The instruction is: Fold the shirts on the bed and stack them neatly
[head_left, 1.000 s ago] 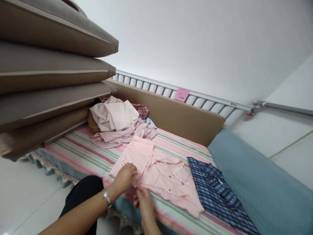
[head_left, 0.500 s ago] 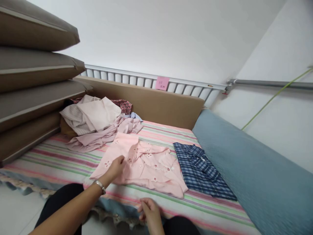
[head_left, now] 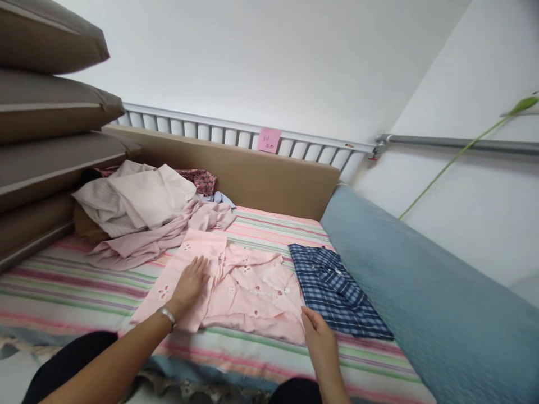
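inspector: start at the hands. what are they doing?

assistant: left hand lies flat, fingers spread, palm down on the left part of the pink eyelet garment. it presses the cloth and clamps nothing. right hand is open too, fingers together, at the garment's near right corner, touching or just off the hem; i cannot tell which. the hands are well apart, one at each side of the garment.

inspector: state of the garment?

assistant: spread on the striped bedsheet, partly folded. the left side is turned over into a long flat panel under the left hand. the right side is wrinkled, edges uneven. judged from that, one fold is in and smoothing is in hand; the remaining folds are not yet done.

inspector: anything finished nearby?

assistant: a blue plaid shirt lies folded flat just right of the pink garment, its edge touching or nearly so, close to the right hand.

inspector: and outstanding?

assistant: a loose heap of pale clothes sits far left, unfolded, well beyond the left hand. a stack of brown cushions stands behind it, and a blue-grey quilt runs along the right.
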A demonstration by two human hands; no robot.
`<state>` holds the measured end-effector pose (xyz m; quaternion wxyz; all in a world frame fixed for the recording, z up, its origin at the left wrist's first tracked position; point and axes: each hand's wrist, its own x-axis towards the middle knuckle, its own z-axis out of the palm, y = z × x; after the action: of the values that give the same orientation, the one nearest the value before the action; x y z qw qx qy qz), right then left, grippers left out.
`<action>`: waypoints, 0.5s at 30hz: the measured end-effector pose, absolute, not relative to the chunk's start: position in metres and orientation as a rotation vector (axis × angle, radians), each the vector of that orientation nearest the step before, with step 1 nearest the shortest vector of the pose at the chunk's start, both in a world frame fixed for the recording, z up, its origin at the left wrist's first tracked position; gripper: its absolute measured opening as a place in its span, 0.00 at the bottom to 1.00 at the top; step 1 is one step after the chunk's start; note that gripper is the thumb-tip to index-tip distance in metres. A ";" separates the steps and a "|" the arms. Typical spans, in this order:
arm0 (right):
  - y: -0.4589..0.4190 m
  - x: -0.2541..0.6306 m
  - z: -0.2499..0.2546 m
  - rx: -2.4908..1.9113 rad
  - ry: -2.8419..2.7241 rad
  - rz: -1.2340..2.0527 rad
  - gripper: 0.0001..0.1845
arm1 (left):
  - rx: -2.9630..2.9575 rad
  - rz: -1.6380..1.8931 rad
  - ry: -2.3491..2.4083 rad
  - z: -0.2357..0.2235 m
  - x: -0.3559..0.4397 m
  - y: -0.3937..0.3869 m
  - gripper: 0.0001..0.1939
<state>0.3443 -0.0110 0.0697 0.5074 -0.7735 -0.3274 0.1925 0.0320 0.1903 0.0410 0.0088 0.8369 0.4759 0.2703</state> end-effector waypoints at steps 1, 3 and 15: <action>-0.004 0.351 0.071 -1.915 -0.849 0.441 0.26 | 2.632 0.776 1.496 0.037 0.037 0.192 0.24; 0.010 0.360 0.070 -2.047 -0.969 0.380 0.27 | 2.655 0.654 1.475 0.034 0.047 0.192 0.25; 0.058 0.400 0.060 -2.281 -0.905 0.754 0.17 | 2.647 0.522 1.375 0.044 0.058 0.185 0.24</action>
<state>0.3999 0.0584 0.0604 0.2833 -0.8520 -0.3382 0.2819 0.0582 0.1845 0.0443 0.0569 0.8728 0.4533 0.1721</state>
